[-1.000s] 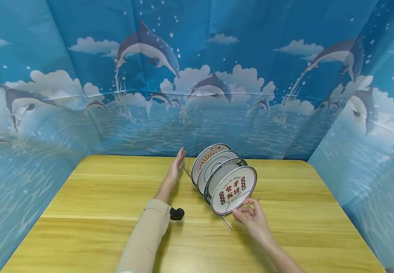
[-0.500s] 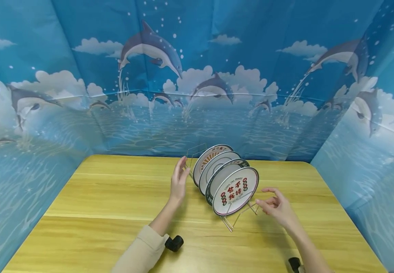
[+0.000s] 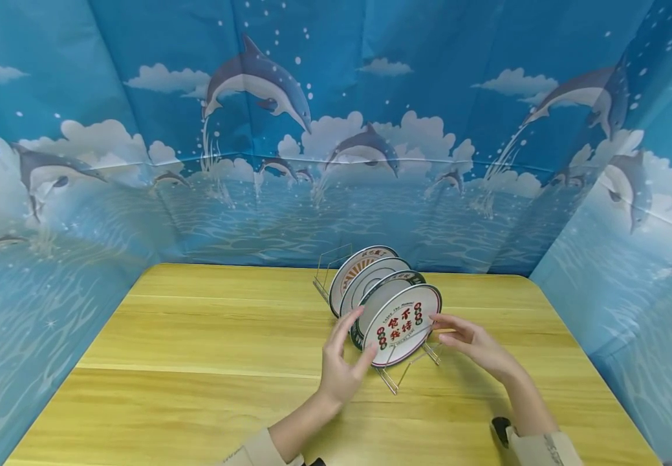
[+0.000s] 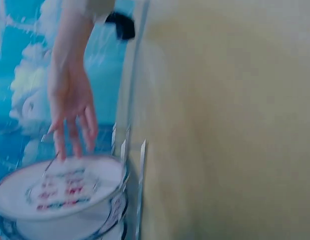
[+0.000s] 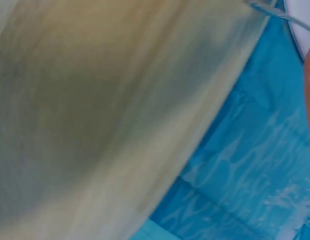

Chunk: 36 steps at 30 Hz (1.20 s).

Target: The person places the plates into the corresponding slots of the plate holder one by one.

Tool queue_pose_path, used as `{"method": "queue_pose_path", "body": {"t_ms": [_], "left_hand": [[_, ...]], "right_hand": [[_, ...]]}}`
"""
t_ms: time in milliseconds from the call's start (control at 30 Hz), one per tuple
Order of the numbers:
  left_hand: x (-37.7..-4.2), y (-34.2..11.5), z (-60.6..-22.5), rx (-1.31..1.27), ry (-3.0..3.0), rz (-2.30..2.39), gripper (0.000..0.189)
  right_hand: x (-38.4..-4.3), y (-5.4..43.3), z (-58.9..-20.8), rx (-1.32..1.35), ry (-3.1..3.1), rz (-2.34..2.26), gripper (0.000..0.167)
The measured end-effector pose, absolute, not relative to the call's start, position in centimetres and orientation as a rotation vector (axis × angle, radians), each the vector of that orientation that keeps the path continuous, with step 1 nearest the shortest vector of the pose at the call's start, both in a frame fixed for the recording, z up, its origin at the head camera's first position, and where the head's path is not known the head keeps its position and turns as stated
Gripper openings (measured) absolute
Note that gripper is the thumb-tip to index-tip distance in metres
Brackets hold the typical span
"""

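Several round white plates with printed rims stand on edge, tilted back, in a thin wire dish rack (image 3: 392, 388) on the table. The front plate (image 3: 402, 330) has red lettering. At its left rim is my left hand (image 3: 340, 372), thumb in front of the plate and fingers stretched toward the gap behind it. My right hand (image 3: 472, 343) has its fingertips at the right rim, fingers loosely bent. In the left wrist view the right hand (image 4: 72, 100) reaches to the far rim of the lettered plate (image 4: 65, 187). The right wrist view catches only a finger (image 5: 309, 95) and a plate edge.
The wooden table (image 3: 196, 336) ends at the back against a blue curtain (image 3: 336, 194) printed with dolphins and clouds. The rack's wire end (image 3: 326, 268) rises at the back left, near the table's far edge. Black wrist cameras (image 3: 500, 430) sit at the sleeves.
My left hand has come from the rack's back left end forward to the front plate's left rim. The right hand left the rack's front wire, moved right, then came in to the plate's right rim.
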<state>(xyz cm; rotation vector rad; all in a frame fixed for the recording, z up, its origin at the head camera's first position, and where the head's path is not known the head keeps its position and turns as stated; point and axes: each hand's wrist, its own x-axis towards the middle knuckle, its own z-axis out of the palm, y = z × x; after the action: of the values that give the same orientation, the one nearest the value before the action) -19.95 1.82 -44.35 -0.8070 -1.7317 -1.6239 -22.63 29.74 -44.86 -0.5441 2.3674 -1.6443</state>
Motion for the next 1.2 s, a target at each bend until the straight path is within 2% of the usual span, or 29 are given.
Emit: {"method": "queue_pose_path", "body": {"t_ms": [167, 367, 733, 1000, 1200], "left_hand": [[-18.0, 3.3, -44.1, -0.844, -1.765, -1.562, 0.051], [-16.4, 4.6, -44.2, -0.762, -1.973, -1.707, 0.052], [-18.0, 7.6, -49.4, -0.532, -2.043, -1.684, 0.048], [-18.0, 7.4, -49.2, -0.477, -2.03, -1.682, 0.044], [-18.2, 4.8, -48.4, -0.505, -2.087, -1.834, 0.044]], "right_hand": [[-23.3, 30.3, -45.7, -0.604, 2.212, -1.674, 0.044], [-23.5, 30.4, -45.9, -0.602, 2.168, -1.677, 0.042], [-23.6, 30.3, -46.1, -0.578, 2.118, -1.713, 0.046], [-23.1, 29.7, -46.2, -0.629, 2.052, -1.796, 0.048], [-22.2, 28.1, -45.9, -0.624, 2.044, -1.821, 0.046]]}}
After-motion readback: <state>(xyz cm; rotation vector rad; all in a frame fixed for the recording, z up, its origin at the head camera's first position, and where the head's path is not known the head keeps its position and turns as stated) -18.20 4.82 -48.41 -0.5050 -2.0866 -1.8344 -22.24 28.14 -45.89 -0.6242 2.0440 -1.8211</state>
